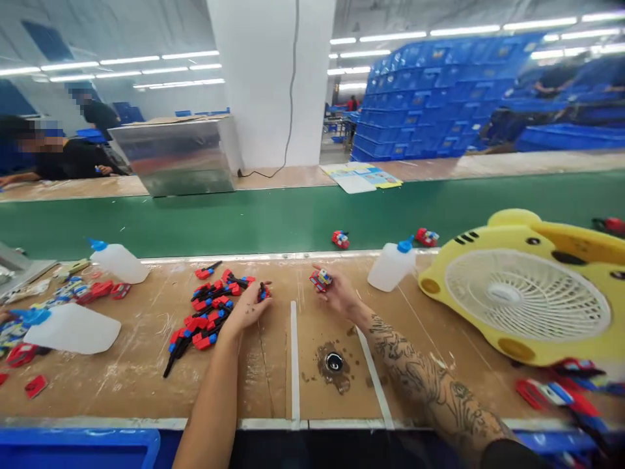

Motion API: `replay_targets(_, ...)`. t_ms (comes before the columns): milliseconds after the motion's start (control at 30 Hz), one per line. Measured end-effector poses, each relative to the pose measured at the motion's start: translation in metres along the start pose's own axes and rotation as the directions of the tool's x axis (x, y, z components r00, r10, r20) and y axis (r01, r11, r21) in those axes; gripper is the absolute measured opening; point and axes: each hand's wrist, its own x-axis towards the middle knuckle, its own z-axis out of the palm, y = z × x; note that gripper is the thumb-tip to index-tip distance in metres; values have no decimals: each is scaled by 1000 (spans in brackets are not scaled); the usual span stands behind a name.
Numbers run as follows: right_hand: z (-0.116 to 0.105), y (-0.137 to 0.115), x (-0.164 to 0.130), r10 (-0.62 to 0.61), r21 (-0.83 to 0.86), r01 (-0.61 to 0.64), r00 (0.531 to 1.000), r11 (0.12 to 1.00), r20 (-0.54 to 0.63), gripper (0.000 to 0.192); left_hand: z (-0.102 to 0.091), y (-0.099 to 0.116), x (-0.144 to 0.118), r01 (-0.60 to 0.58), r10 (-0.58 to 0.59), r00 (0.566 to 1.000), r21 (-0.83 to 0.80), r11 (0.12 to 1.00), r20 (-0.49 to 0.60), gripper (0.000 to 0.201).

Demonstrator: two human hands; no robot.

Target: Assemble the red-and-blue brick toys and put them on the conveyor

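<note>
My right hand (342,297) is closed on a small red, white, blue and yellow plastic toy piece (321,280), held above the cardboard-covered bench. Just right of a pile of red, blue and black toy parts (208,317), my left hand (248,309) curls its fingers round a small dark toy part (264,291) with some blue and red. Its exact shape is mostly hidden by the fingers. Between my forearms, a small round black cup (334,362) sits amid wet stains on the cardboard.
White bottles with blue caps stand at right (390,266) and left (121,262); another bottle (73,329) lies lower left. A yellow fan (434,260) lies at right. Two toy pieces (340,239) rest on the green belt (273,221). A person (73,156) sits across it.
</note>
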Motion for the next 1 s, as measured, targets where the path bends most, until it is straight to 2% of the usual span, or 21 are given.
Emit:
replay_targets(67,-20,6,-13,33,90,-33,999,995,1,44,-3,6,-1,31,-34,999,95,995,26,42)
replay_targets(133,-32,11,-21,9,142,-7,1000,990,-12,39,-2,16,-1,37,-55,996,245,969,64,35)
replay_targets(233,-42,14,-25,-56,208,57,998,976,-13,39,4,35,-1,-23,-75,982,505,863,173,27)
replay_targets(300,-46,14,-24,-69,242,64,998,968,12,43,5,46,-3,-86,-91,960,587,805,265,28)
replay_targets(433,-53,14,-23,-30,274,17,999,962,43,47,-1,56,-6,-219,-71,908,613,759,413,31)
replay_targets(533,-56,15,-21,-14,292,-4,998,956,58,50,-6,61,-5,-255,-66,903,653,713,424,27)
replay_targets(600,-57,15,-19,-12,316,-4,999,949,50,50,-7,72,-7,-238,-42,905,586,775,423,28)
replay_targets(700,-58,15,-19,-7,329,-16,998,944,68,48,-2,102,-19,-267,83,878,339,902,472,33)
replay_targets(767,-58,15,-19,5,333,-36,996,942,93,47,5,126,-32,-395,223,816,233,889,533,35)
replay_targets(867,-58,14,-19,20,352,-50,996,935,87,47,20,151,-49,-660,419,668,230,715,615,40)
replay_targets(933,-58,14,-19,11,359,-38,997,933,78,48,29,158,-54,-768,472,576,246,591,667,41)
replay_targets(1000,-58,15,-18,-5,357,-24,997,934,81,48,36,160,-55,-814,466,527,264,517,711,37)
